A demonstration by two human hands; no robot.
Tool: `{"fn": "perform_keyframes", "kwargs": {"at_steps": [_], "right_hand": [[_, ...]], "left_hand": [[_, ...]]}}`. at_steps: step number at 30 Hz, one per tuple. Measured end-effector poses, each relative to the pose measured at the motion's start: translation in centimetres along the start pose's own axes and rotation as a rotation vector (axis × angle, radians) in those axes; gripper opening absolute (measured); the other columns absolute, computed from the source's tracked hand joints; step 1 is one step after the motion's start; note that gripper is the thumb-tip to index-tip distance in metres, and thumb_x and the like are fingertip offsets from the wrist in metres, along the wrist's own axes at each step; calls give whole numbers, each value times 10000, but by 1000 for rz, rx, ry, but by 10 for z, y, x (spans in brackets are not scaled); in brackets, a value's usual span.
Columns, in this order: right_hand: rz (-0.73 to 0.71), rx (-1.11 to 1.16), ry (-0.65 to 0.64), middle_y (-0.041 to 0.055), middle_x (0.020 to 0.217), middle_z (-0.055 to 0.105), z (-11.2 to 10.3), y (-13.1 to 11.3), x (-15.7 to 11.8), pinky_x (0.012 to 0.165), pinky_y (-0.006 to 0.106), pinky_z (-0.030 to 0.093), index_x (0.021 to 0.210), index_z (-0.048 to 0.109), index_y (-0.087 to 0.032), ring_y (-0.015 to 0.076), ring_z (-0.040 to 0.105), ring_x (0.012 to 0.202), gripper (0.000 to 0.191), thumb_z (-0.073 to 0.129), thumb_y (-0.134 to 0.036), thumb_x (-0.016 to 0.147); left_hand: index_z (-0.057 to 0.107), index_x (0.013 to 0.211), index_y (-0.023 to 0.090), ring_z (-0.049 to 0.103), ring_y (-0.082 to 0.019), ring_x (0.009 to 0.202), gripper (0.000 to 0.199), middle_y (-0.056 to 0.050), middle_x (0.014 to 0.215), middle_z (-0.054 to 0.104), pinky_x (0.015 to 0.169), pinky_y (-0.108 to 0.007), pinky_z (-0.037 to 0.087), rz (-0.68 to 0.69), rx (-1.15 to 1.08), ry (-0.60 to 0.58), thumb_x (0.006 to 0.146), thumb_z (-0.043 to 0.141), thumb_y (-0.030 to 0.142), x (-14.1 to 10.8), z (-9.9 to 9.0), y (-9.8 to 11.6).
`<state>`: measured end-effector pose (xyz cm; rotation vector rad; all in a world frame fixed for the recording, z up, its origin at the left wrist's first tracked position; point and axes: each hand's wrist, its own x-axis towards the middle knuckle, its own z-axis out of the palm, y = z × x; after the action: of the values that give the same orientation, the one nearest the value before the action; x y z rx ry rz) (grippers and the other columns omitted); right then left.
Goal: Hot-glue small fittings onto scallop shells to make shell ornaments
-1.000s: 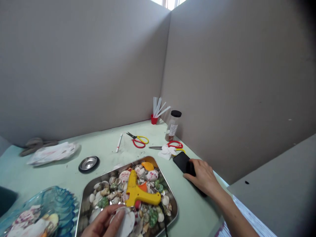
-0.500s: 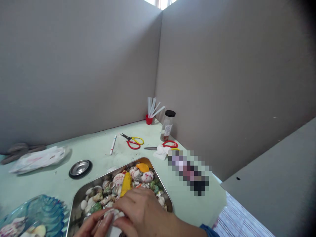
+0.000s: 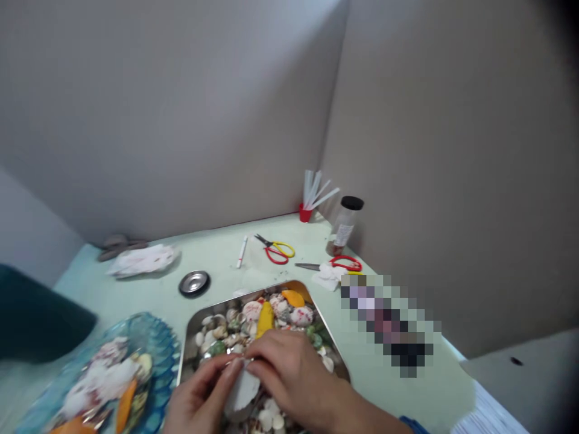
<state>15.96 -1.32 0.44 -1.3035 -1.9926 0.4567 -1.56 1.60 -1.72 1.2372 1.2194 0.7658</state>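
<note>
Shell (image 3: 241,389), large and white, gripped by left hand (image 3: 199,401) and right hand (image 3: 294,380) over steel tray (image 3: 190,337); careful handling judged needed next

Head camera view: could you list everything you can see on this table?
white shell: one, white, held between both hands over the tray
metal tray: one, silver, front centre, full of mixed shells
glue gun: one, yellow, on the shells, partly hidden
blue glass dish: one, front left, holding shells
small metal dish: one, silver, behind the tray
scissors: two pairs, red and yellow handles, far right
pen: one, white
jar: one, clear, black lid, corner
red cup: one, holding white sticks
left hand: bottom centre
right hand: bottom centre
</note>
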Motion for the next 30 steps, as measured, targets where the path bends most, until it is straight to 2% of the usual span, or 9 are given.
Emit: {"fn": "perform_keyframes", "kwargs": {"at_steps": [2, 4, 7, 11, 14, 16, 21, 25, 30], "right_hand": [[44, 23, -3, 31, 858, 676, 0, 0, 1, 747, 247, 452, 951, 623, -190, 151, 617, 810, 126, 512, -228, 904], [58, 25, 15, 35, 844, 661, -1, 1, 2, 726, 261, 462, 930, 622, -187, 157, 611, 789, 121, 505, -189, 897], [33, 38, 146, 51, 877, 646, -6, 6, 4, 743, 281, 470, 932, 599, -180, 165, 603, 814, 114, 493, -165, 893], [12, 16, 212, 49, 903, 640, -11, 17, 2, 743, 278, 469, 943, 580, -195, 163, 600, 828, 101, 493, -170, 898], [12, 14, 210, 50, 924, 637, -11, 22, -2, 764, 276, 464, 965, 576, -201, 163, 600, 852, 111, 491, -167, 900], [22, 13, 208, 47, 926, 638, -11, 23, -5, 760, 272, 459, 970, 575, -207, 162, 601, 850, 117, 488, -168, 902], [53, 18, 192, 33, 835, 638, -11, 23, -6, 700, 267, 446, 898, 584, -201, 155, 595, 759, 108, 478, -193, 911], [60, 8, 158, 15, 720, 614, -10, 19, -2, 644, 266, 424, 818, 590, -195, 144, 567, 663, 151, 476, -214, 915], [34, 12, 124, 18, 697, 607, -8, 15, 1, 620, 257, 419, 789, 593, -192, 140, 556, 645, 187, 459, -211, 919]], "left_hand": [[715, 842, 158, 677, -219, 780, 340, -61, 825, 741, 676, -248, 535, 80, 116, 2, 720, 654, 469, -2, -1, 3], [704, 882, 180, 681, -201, 758, 297, -50, 834, 738, 671, -244, 525, 178, 272, 96, 788, 587, 436, -3, -3, 3], [681, 907, 205, 674, -175, 707, 234, -40, 832, 729, 656, -244, 503, 361, 605, 297, 856, 514, 362, -3, -5, 3], [624, 1083, 170, 649, -195, 788, 279, -81, 878, 702, 708, -293, 497, 558, 915, 395, 879, 500, 313, -1, -8, 5], [583, 1141, 160, 610, -214, 852, 296, -95, 918, 674, 733, -323, 483, 610, 1016, 468, 880, 506, 274, 0, -13, 8], [612, 1040, 166, 589, -202, 840, 206, -82, 894, 664, 739, -324, 465, 642, 1002, 492, 887, 491, 233, -1, -17, 10], [638, 785, 175, 537, -181, 765, 180, -51, 743, 632, 699, -319, 424, 671, 1033, 348, 885, 493, 211, -2, -16, 16], [657, 813, 184, 515, -213, 829, 127, -61, 784, 630, 767, -377, 407, 603, 1178, 188, 852, 539, 212, 2, -3, 16], [631, 809, 187, 503, -235, 855, 150, -61, 821, 609, 772, -399, 382, 476, 1295, 154, 866, 492, 179, 6, 5, 8]]}}
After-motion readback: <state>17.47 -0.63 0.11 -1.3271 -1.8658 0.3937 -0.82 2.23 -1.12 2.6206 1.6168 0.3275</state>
